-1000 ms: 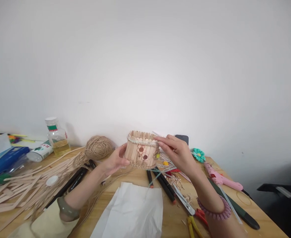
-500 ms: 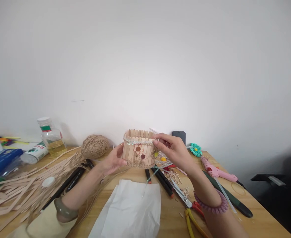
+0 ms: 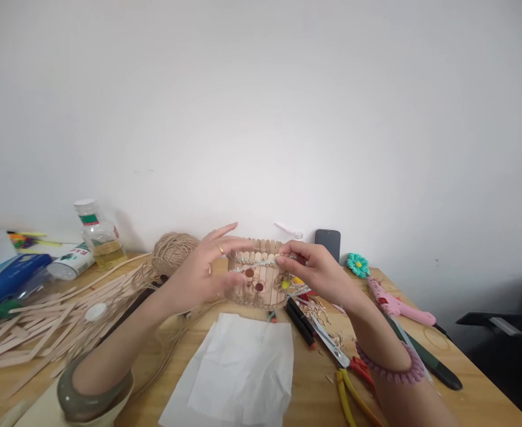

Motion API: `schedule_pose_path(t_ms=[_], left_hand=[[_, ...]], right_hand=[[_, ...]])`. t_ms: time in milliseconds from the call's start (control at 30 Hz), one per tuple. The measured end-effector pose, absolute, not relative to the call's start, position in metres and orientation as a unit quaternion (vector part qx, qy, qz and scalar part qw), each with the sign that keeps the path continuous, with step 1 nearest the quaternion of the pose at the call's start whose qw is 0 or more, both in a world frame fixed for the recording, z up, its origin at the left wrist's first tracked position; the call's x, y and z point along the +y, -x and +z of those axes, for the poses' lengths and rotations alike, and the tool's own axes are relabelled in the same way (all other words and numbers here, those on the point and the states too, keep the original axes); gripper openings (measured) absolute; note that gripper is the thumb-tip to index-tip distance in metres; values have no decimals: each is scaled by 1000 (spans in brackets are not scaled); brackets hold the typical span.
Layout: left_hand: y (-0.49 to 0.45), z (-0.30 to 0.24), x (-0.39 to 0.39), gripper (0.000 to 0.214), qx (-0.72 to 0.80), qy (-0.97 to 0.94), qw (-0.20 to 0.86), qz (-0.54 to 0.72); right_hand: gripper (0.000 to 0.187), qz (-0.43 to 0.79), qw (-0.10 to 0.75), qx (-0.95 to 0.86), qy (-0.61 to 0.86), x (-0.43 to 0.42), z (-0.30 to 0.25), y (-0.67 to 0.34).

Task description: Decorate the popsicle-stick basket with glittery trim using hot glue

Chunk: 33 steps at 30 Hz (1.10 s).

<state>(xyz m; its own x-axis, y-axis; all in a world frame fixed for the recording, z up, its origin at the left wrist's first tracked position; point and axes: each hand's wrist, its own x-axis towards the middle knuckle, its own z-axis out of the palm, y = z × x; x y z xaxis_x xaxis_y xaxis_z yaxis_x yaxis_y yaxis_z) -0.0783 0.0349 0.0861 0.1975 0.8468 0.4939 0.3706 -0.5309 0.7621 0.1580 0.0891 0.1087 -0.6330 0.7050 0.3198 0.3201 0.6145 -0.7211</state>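
A small round basket of popsicle sticks (image 3: 261, 279) with a silvery trim round its rim and flower decorations stands at the middle of the wooden table (image 3: 318, 385). My right hand (image 3: 317, 270) pinches the trim at the basket's right rim. My left hand (image 3: 203, 270) is raised at the basket's left side, fingers spread and stretched toward the rim, slightly blurred; whether it touches is unclear.
A white paper sheet (image 3: 238, 379) lies in front. Loose wooden sticks (image 3: 43, 323), a twine ball (image 3: 174, 252), a glass bottle (image 3: 98, 237) and a blue case (image 3: 7, 287) are left. Markers (image 3: 301, 326), scissors (image 3: 332, 350), a pink glue gun (image 3: 392, 302), a phone (image 3: 327, 242) and a teal flower (image 3: 357, 264) are right.
The basket has come down onto the table. My left hand let go of its side and rose with fingers spread toward the rim. My right hand stays pinched on the trim.
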Motion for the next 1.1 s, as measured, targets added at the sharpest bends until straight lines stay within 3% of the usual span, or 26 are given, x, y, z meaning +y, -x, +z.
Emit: schedule_pose_path(t_ms=[100,867,1100], left_hand=[[68,90,30,32,467,-727,188,467],[77,85,37,22,441,-720,270,463],[80,86,39,26,430,-705,353,439]], right_hand=[[30,324,295,-847,302,87,108,-156],[29,363,290,-831,306,84,108,-154],[28,386,297,-822,295,86,106,-154]])
